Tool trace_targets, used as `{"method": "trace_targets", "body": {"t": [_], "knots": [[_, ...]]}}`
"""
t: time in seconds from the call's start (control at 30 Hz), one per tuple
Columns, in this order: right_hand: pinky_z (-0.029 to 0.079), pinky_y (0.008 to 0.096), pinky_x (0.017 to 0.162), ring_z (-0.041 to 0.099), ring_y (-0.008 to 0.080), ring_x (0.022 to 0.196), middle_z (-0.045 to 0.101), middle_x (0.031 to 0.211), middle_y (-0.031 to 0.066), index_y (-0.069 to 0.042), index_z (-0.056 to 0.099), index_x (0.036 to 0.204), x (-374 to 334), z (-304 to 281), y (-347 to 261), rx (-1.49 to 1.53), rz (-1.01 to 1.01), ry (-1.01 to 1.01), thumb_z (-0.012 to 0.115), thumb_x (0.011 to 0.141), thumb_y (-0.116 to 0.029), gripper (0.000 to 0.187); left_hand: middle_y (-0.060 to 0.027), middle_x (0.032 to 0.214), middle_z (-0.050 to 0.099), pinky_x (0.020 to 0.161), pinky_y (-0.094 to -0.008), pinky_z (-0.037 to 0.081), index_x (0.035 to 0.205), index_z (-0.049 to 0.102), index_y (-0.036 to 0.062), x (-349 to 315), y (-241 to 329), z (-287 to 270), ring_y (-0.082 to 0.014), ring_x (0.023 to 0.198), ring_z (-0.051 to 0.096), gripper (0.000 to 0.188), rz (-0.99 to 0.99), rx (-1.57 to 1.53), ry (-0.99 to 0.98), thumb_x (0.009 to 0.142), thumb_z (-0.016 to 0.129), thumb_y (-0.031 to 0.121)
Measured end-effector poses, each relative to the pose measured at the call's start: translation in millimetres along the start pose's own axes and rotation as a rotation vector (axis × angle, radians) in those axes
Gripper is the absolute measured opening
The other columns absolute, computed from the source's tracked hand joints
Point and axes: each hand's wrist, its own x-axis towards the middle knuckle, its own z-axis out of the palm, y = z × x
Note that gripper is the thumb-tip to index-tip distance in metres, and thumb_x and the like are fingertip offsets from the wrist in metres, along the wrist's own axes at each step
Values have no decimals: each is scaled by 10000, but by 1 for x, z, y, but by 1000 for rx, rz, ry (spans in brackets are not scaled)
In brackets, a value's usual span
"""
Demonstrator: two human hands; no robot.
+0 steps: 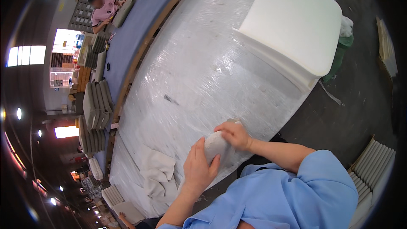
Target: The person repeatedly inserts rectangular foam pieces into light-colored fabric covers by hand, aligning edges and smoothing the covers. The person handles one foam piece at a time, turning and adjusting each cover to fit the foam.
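Both my hands are on a pale grey padded piece [215, 147], which looks like a cushion seen from its rounded end. It rests near the front edge of a table covered in clear plastic film [182, 59]. My left hand [198, 165] grips its left side, fingers over the top and thumb on the near face. At the far right end, my right hand [234, 135] has its fingers curled onto the rim. The underside of the piece is hidden. A crumpled off-white cloth [157, 171] lies on the film to the left of my left hand.
A large white foam block [292, 25] sits at the table's far right. Beyond the left edge runs a long blue-topped table [131, 38] with grey cushions [96, 106] stacked alongside. Another person [104, 12] handles a cushion there. More cushions [371, 161] stand at lower right.
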Motion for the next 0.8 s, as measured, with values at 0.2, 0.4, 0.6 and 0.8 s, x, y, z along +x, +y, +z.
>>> {"method": "trace_targets", "body": {"t": [0.2,0.4,0.6,0.8], "knots": [[533,418,735,666,348,829,682,985,147,-45,652,1208,9,7,-18,-146,-484,25,496,1028,-584,590,-238,1135,684,792,-449,571,1367,533,-28,9,-3,1,-399,946,710,548,-23,0,-130,931,710,252],[478,425,596,595,325,673,578,773,116,-64,645,944,12,16,-11,-161,-426,35,454,1042,-583,562,-213,1013,720,782,-436,561,1304,606,24,15,-6,1,-388,892,719,375,-112,-108,-176,998,637,238],[462,428,583,585,325,655,543,720,123,-60,612,787,15,20,-16,-127,-330,13,496,1035,-392,430,-209,959,731,791,-415,555,1293,639,20,19,-13,-7,-375,882,720,371,-213,-225,-285,1037,573,280],[459,409,599,589,313,655,582,716,143,-23,598,771,12,20,-31,86,-21,54,552,984,-216,292,-186,1047,742,880,-359,528,1369,626,-1,31,-22,-13,-260,972,711,444,-342,-466,-509,1079,504,312]]}}
